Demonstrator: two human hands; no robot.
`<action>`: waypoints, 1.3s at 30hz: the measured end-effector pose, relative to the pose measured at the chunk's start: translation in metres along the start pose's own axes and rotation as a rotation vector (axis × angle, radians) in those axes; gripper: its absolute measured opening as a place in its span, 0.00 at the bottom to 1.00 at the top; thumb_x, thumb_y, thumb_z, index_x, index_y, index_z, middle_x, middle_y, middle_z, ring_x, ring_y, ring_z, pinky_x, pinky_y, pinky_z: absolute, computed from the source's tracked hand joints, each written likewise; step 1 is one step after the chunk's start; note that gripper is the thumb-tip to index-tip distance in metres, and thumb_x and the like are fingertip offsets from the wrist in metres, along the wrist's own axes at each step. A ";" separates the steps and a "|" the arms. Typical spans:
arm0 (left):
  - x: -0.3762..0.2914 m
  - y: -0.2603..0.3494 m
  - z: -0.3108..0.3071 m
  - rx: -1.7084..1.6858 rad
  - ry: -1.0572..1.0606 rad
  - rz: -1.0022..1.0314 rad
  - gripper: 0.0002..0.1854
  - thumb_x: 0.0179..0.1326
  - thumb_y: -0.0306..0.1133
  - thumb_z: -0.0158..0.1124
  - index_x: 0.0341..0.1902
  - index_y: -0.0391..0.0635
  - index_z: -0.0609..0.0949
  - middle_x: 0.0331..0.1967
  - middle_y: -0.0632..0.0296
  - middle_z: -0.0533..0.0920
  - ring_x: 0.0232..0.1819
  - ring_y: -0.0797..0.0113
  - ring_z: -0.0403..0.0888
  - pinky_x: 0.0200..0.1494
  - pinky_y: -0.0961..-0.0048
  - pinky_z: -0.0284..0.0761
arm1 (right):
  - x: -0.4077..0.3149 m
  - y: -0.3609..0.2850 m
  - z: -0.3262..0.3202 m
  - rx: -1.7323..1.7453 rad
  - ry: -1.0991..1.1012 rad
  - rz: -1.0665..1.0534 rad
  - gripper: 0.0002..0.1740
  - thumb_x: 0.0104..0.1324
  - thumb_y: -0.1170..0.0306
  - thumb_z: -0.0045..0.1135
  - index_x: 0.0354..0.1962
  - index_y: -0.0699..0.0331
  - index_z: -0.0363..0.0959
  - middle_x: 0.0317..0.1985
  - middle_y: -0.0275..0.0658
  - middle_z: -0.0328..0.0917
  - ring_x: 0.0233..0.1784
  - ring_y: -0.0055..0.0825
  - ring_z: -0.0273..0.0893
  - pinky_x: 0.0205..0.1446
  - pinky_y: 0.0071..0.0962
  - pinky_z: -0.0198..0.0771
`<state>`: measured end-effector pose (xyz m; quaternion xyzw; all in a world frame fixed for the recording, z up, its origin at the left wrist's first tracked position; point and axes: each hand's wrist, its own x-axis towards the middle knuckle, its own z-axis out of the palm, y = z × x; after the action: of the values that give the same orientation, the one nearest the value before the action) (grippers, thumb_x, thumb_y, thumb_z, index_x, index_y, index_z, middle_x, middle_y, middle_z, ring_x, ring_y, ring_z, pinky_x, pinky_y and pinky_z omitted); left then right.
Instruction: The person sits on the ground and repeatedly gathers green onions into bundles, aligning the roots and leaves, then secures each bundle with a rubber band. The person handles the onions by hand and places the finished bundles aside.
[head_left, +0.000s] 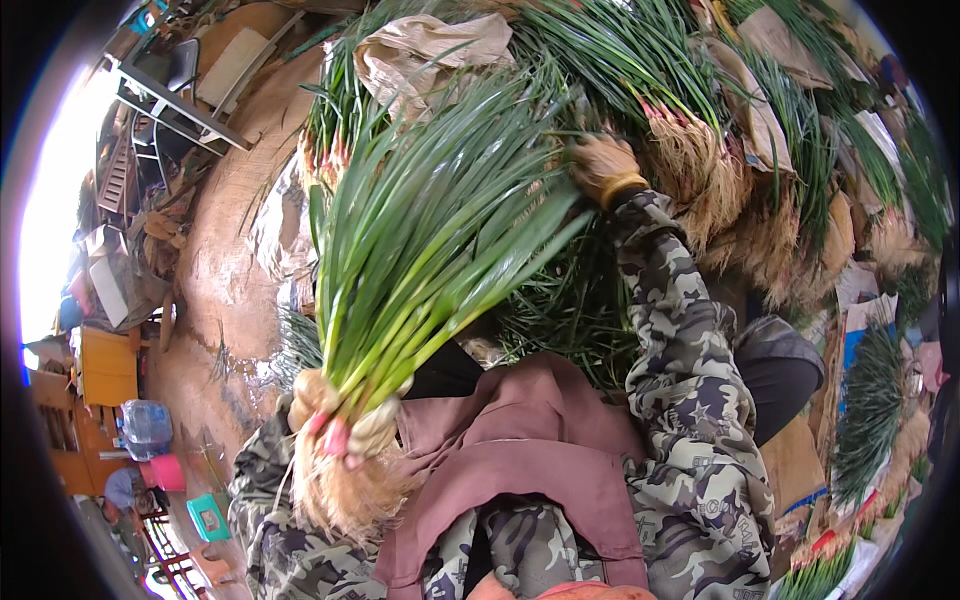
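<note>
A large bundle of long green leafy plants (427, 225), with pinkish stem bases and pale fibrous roots, fans up and right across the middle. My left hand (349, 412), in a pale glove, is closed round its stems just above the roots. My right hand (604, 166), with a yellow band at the wrist, is at the upper right beside the leaf tips; its fingertips are partly hidden among leaves, so its hold cannot be told. Just right of it lies another rooted bundle (679, 135). Loose green leaves (566, 307) lie below my right forearm.
More rooted bundles (870, 405) lie along the right side. A beige woven sack (435, 52) is at the top. On the left are a wet brown floor (225, 300), a metal frame (180, 105), a teal plastic item (208, 517) and a pink container (166, 472).
</note>
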<state>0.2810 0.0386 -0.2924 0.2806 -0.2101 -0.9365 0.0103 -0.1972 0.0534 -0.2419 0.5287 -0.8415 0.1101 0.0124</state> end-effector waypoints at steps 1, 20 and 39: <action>0.011 -0.024 -0.011 -0.032 0.034 0.009 0.32 0.48 0.36 0.59 0.54 0.29 0.62 0.24 0.57 0.73 0.24 0.67 0.74 0.27 0.71 0.74 | 0.000 0.031 0.023 0.195 -0.059 0.059 0.16 0.60 0.56 0.50 0.39 0.57 0.73 0.41 0.42 0.72 0.49 0.41 0.69 0.52 0.38 0.62; 0.028 -0.126 -0.043 0.082 0.319 0.105 0.25 0.50 0.35 0.59 0.50 0.34 0.67 0.28 0.57 0.76 0.27 0.66 0.76 0.31 0.70 0.76 | -0.074 -0.092 -0.025 0.478 0.310 -0.386 0.07 0.52 0.70 0.62 0.22 0.63 0.73 0.22 0.40 0.72 0.27 0.38 0.71 0.33 0.34 0.66; -0.098 -0.038 0.005 0.265 0.415 0.694 0.19 0.51 0.33 0.59 0.46 0.38 0.73 0.31 0.57 0.79 0.30 0.65 0.79 0.34 0.69 0.79 | -0.108 0.133 0.153 0.201 -0.564 0.288 0.23 0.46 0.72 0.61 0.41 0.73 0.74 0.39 0.51 0.79 0.45 0.43 0.76 0.50 0.35 0.68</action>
<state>0.3645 0.0883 -0.2524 0.3745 -0.4041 -0.7661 0.3309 -0.2536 0.1745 -0.4287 0.4124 -0.8629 0.0428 -0.2890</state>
